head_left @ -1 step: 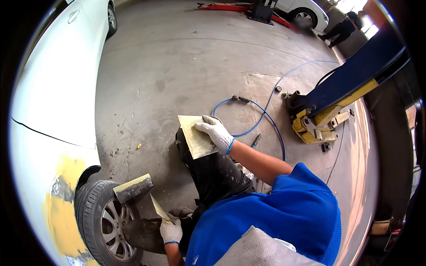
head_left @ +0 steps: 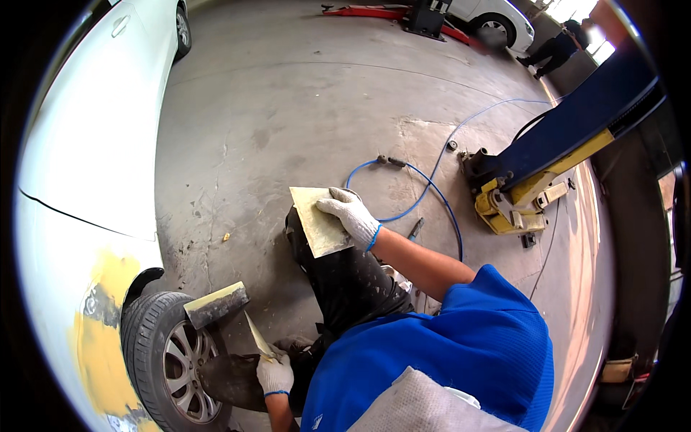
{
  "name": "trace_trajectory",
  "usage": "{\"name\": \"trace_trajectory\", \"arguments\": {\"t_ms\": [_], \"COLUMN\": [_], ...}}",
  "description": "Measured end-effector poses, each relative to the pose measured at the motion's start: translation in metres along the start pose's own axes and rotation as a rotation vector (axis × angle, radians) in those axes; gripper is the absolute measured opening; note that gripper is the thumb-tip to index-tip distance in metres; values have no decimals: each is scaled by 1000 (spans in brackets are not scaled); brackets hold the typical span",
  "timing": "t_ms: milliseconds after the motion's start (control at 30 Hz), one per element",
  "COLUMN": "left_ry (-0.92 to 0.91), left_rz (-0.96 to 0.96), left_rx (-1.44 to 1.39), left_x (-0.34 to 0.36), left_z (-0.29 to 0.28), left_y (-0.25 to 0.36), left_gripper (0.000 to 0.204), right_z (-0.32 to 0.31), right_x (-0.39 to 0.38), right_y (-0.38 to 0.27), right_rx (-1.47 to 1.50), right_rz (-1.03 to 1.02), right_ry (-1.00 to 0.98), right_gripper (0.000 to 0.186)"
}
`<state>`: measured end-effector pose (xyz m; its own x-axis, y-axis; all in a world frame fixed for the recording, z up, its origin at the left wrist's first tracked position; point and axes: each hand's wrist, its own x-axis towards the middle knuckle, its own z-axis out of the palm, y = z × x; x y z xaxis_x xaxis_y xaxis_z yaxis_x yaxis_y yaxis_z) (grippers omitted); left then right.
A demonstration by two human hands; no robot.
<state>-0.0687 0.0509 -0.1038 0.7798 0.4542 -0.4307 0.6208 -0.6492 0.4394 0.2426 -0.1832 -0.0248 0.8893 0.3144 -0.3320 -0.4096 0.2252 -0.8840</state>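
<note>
In my right hand [head_left: 345, 214], gloved in white, is a pale, smeared square plate [head_left: 313, 230], held tilted above my dark-clad knee. My left hand [head_left: 274, 376], also gloved, grips a thin cream spreader [head_left: 256, 335] low beside the wheel. A long cream-topped block with dark, scuffed sides [head_left: 216, 307] lies at the top of the tyre [head_left: 144, 360]. At left, the white car's panel [head_left: 54, 288] has yellow filler patches [head_left: 101, 360] with grey areas around the wheel arch.
A blue and yellow lift post [head_left: 554, 144] stands at right. A blue hose [head_left: 450, 212] with fittings loops across the concrete floor [head_left: 273, 115], near a small tool [head_left: 416, 229]. At the back are a red lift arm [head_left: 367, 11], another white car and a person in dark clothing [head_left: 554, 49].
</note>
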Motion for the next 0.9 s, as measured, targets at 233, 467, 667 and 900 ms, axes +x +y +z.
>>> {"name": "trace_trajectory", "arguments": {"t_ms": [233,467,667,900], "left_ry": [249,-184,-72,145], "left_rz": [43,45,104,55], "left_rx": [-180,-370,72,-256], "left_x": [32,-9,-15,-10], "left_z": [-24,-12,-22,-22], "left_y": [-36,-36,-17,-16], "left_gripper": [16,15,18,13], "right_z": [-4,-1,5,8], "right_x": [-2,5,3,4], "right_y": [-2,4,6,6], "right_rx": [-53,-36,-79,-86], "right_rz": [19,-11,-26,-7], "right_ry": [-9,8,73,72], "right_gripper": [28,40,27,15]}}
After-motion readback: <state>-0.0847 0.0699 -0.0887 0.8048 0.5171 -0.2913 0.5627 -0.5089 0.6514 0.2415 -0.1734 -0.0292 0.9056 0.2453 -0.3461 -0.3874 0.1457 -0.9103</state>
